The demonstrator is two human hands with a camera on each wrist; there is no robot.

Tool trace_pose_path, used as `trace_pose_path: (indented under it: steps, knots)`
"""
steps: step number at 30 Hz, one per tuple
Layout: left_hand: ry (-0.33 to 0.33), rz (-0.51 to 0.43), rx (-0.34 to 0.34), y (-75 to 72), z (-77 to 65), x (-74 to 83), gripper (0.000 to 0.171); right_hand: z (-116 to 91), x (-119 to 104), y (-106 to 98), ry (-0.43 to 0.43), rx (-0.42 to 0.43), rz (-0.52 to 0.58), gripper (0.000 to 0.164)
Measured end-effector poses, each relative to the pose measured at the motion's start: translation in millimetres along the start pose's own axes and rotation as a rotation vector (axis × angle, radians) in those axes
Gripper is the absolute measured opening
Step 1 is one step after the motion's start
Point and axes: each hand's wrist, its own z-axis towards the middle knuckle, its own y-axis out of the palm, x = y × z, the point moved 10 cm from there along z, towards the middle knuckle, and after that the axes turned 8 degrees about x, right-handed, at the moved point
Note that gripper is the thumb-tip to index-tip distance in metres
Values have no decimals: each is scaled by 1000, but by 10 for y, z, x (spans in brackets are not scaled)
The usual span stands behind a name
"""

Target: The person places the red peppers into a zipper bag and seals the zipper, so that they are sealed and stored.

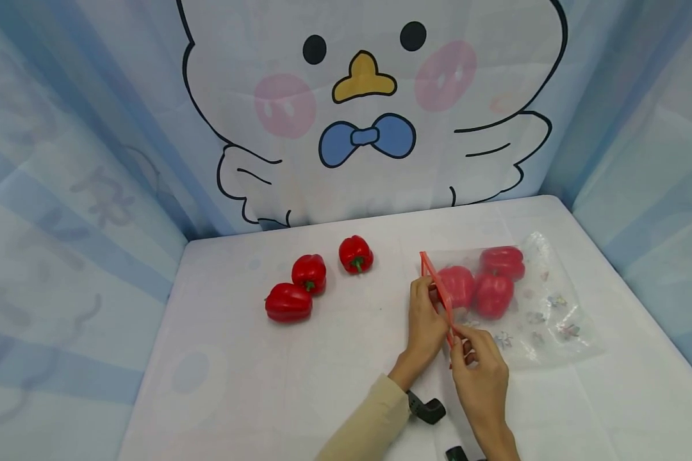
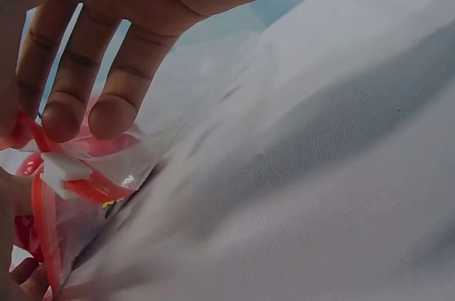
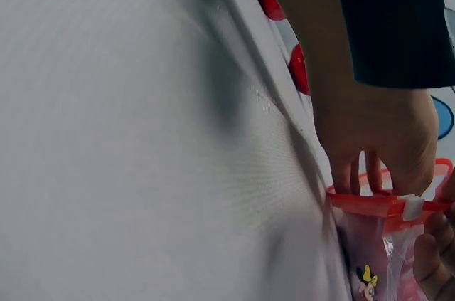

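A clear zip bag with a red rim lies on the table, with three red bell peppers inside. My left hand holds the bag's red rim at its mouth, some fingers reaching over the edge. In the left wrist view, several fingers stretch down beside the rim and a white slider. Nearer to me, my right hand pinches the near end of the same rim. The right wrist view has the slider between the two hands; part of the right hand is cut off there.
To the left of the bag, three more red bell peppers lie on the white table: one at the back, one in the middle and one in front. A cartoon-printed curtain stands behind the table.
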Motion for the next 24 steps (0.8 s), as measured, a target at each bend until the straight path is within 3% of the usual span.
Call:
trace_pose_path:
  steps: [3,11,17,24]
  knots:
    - [6,-6,23,3,11,5,58,-5,-2,3,-2,3,4,28]
    - [-62,-26,34,37,18,-24,59,-8,-8,-5,-8,10,5,30]
    - [-62,-53,61,45,24,-6,56,-6,-58,-37,-43,43,19,34]
    - [-92,-95,71,46,42,-36,59,-18,-2,-4,-11,1,4,31]
